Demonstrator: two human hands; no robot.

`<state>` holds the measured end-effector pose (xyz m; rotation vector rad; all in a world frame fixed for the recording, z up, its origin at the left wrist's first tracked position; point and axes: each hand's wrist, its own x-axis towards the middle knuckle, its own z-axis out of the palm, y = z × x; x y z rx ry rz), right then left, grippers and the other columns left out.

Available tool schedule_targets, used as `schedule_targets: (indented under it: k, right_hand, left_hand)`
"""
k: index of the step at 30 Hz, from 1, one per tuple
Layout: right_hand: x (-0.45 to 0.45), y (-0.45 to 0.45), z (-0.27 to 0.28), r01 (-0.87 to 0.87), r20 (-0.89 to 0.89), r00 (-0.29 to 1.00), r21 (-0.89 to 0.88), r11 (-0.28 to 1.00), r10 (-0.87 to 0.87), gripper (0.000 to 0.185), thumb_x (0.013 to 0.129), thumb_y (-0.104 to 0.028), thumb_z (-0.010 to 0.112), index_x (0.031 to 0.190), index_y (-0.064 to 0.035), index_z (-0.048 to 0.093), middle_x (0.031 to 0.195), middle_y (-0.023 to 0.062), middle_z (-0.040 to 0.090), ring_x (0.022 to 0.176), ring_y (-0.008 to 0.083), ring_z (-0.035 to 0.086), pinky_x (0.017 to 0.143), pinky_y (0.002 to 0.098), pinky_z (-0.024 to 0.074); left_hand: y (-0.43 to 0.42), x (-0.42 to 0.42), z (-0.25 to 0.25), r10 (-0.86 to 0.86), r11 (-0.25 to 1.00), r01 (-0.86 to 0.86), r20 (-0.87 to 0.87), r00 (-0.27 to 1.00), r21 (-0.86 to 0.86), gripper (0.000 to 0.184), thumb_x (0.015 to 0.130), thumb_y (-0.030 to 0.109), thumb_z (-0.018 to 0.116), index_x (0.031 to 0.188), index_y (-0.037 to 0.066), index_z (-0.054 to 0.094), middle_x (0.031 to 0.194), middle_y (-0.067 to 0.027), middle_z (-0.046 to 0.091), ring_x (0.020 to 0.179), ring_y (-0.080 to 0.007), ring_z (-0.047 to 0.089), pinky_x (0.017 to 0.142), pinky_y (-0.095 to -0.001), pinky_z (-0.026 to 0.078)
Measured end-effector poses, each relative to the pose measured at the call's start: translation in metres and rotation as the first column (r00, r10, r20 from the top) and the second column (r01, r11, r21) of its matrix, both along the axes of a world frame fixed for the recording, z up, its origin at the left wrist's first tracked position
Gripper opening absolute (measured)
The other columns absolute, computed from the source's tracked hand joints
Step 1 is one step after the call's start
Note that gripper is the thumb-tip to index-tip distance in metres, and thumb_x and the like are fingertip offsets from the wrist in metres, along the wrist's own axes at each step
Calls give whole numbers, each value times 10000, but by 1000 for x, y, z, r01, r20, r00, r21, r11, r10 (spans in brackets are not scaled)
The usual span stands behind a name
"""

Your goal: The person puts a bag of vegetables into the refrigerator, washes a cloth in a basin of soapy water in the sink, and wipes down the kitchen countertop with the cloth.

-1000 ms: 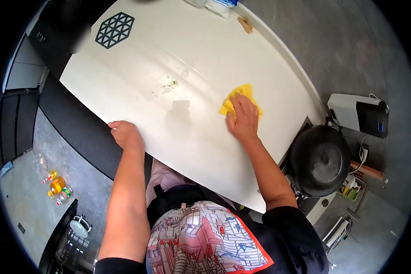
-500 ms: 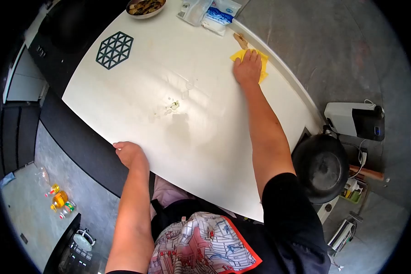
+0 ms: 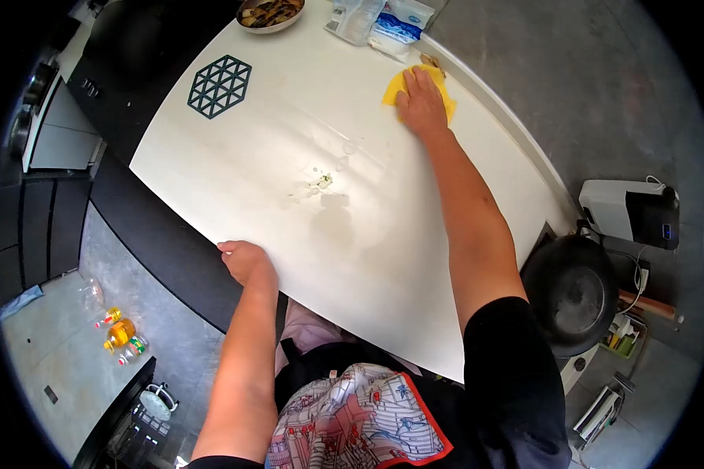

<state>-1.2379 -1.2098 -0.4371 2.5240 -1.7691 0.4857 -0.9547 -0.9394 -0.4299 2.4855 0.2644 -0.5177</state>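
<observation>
My right hand (image 3: 424, 102) presses a yellow cloth (image 3: 393, 91) flat on the white countertop (image 3: 399, 258), close to the back ledge. A small brown piece (image 3: 430, 61) lies just beyond the cloth, partly covered. At the counter's front left edge, my left hand (image 3: 246, 262) grips the rim, its fingers curled over it. Bits of green and white residue (image 3: 321, 181) and wet marks lie near the middle of the counter, between my two hands.
A dark hexagonal trivet (image 3: 220, 87) lies at the upper left. Behind it are a bowl of food (image 3: 269, 14) and plastic packets (image 3: 399, 27). A black wok (image 3: 571, 295) stands on the right. Oil bottles (image 3: 120, 334) are at the lower left.
My right hand has moved with the yellow cloth from the counter's middle right up to the back ledge, by the brown piece. My left hand stays at the edge. The view has shifted.
</observation>
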Motion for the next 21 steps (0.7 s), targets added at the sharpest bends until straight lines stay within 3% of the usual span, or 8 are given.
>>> schedule_targets:
  k: [2,5,10,13,15,17,19,21]
  right_hand:
    - [5,-8,0,55,-34,998,9,998,-54,498,889,-257,432,1338,-40,431,1428,160,357,1339,311,303,1110,406,243]
    - [5,7,0,21,-42,999,-47,999,-23,504,878,-251,433,1335,-38,433,1423,161,363,1340,315,300,1111,410,241]
    - [12,96,12,-258,-28,965,82,963,261,483,856,-174,459,1329,-78,456,1440,144,348,1338,303,310,1113,421,240]
    - [3,86,12,-387,21,921,173,906,389,470,856,-142,456,1321,-74,464,1442,133,346,1330,303,324,1104,423,256]
    - [2,62,7,-250,157,961,151,956,226,463,857,-142,452,1313,-72,471,1442,138,348,1326,301,333,1100,428,259]
    - [16,27,-6,-188,141,973,41,981,180,435,860,-157,446,1284,-71,499,1416,159,377,1309,316,351,1087,434,270]
    - [41,11,-13,-2,63,998,-93,996,7,412,865,-184,442,1252,-63,520,1380,185,410,1293,335,364,1072,438,283]
    - [68,7,-23,55,23,998,-80,995,-53,411,863,-195,446,1244,-62,523,1374,183,415,1290,339,365,1067,439,287]
  left_hand:
    - [-1,0,2,-30,995,31,-8,1000,99,670,960,482,169,1176,-30,541,1133,-265,591,1035,-433,567,919,-466,447]
    - [-1,-2,7,-15,996,18,-26,1000,86,670,958,487,173,1178,-26,544,1126,-266,595,1039,-430,567,926,-466,442]
    - [-1,-2,8,8,995,-7,-18,1000,102,668,957,491,177,1168,-19,555,1113,-259,603,1038,-426,570,921,-465,443]
    - [-1,0,4,8,994,-8,2,1000,105,662,957,490,180,1165,-9,561,1103,-255,609,1037,-423,571,915,-464,446]
    - [-1,0,2,-7,993,6,8,1000,120,659,957,490,181,1165,-3,564,1099,-253,612,1036,-420,572,912,-463,448]
    - [-1,1,1,14,995,-14,5,1000,98,658,957,488,184,1152,-6,571,1087,-252,616,1034,-416,573,910,-461,450]
    - [-2,-1,5,11,994,-12,7,1000,110,655,957,487,186,1152,-5,572,1089,-250,617,1033,-414,575,911,-460,450]
    - [0,-2,3,4,993,-5,7,1000,116,652,958,485,188,1152,-5,573,1090,-249,617,1032,-412,576,912,-458,450]
